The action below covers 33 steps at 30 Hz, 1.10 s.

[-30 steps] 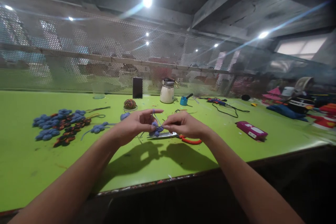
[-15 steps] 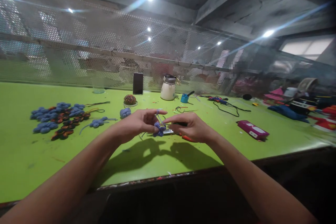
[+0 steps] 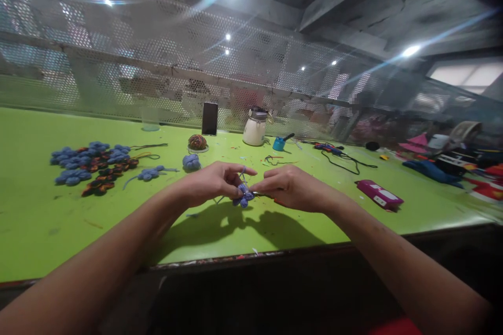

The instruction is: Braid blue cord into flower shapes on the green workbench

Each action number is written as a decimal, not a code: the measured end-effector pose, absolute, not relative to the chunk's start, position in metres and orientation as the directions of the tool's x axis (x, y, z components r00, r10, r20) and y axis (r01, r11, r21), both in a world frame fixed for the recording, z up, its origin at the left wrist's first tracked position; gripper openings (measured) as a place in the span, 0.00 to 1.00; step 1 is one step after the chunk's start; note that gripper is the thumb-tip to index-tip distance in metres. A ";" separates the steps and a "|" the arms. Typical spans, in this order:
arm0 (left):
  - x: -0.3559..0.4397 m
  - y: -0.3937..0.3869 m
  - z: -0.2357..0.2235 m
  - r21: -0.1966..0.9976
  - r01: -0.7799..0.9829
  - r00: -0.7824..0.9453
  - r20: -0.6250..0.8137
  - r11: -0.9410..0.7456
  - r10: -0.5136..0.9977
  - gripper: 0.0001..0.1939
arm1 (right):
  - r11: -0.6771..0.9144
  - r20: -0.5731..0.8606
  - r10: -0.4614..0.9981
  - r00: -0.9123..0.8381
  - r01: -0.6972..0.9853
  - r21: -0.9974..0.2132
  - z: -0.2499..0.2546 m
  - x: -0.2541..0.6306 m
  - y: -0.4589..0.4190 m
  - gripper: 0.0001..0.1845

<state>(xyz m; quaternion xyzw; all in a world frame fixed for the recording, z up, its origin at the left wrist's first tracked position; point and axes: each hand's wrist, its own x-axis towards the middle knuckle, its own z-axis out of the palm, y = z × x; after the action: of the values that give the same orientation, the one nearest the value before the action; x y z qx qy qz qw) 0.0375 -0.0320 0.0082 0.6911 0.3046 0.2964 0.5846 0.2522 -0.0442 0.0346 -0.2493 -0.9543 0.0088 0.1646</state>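
Observation:
My left hand (image 3: pixel 218 183) pinches a small blue crochet flower (image 3: pixel 244 198) between thumb and fingers, with a strand of blue yarn (image 3: pixel 243 171) looped over its raised index finger. My right hand (image 3: pixel 288 187) is closed around a crochet hook (image 3: pixel 257 194), most of which its fingers hide. The hook's tip meets the flower, and the right index fingertip lies close to its edge. A ball of blue yarn (image 3: pixel 191 163) sits just beyond my left hand. Left of it lies a single finished-looking blue flower (image 3: pixel 151 172) with loose yarn ends.
At the left is a pile of blue and dark multicoloured crochet flowers (image 3: pixel 74 159). Along the back stand a phone (image 3: pixel 209 119), a white jar (image 3: pixel 254 128) and a multicoloured yarn ball (image 3: pixel 197 142). A teal pot (image 3: pixel 279 144) and a magenta box (image 3: pixel 379 194) are to the right.
The flower has turned to show more of its petals, and the hook's tip is now in against it. My right hand has shifted slightly right. The whole view has tilted a little.

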 end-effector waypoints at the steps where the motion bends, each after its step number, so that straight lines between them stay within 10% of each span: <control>1: 0.038 -0.032 0.008 0.990 0.073 0.641 0.046 -0.120 0.766 0.31 | 0.877 0.290 0.474 -0.832 0.476 -0.068 0.036 0.251 -0.045 0.19; 33: 0.038 -0.030 0.007 0.982 0.135 0.653 0.011 -0.131 0.758 0.25 | 0.812 0.074 0.578 -0.813 0.582 0.051 0.058 0.236 -0.060 0.21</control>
<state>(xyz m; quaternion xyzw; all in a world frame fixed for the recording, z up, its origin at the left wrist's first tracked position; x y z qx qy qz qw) 0.0379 -0.0304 0.0071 0.7019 0.3180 0.2694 0.5776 0.2364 -0.0602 0.0584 -0.3046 -0.9514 -0.0354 0.0274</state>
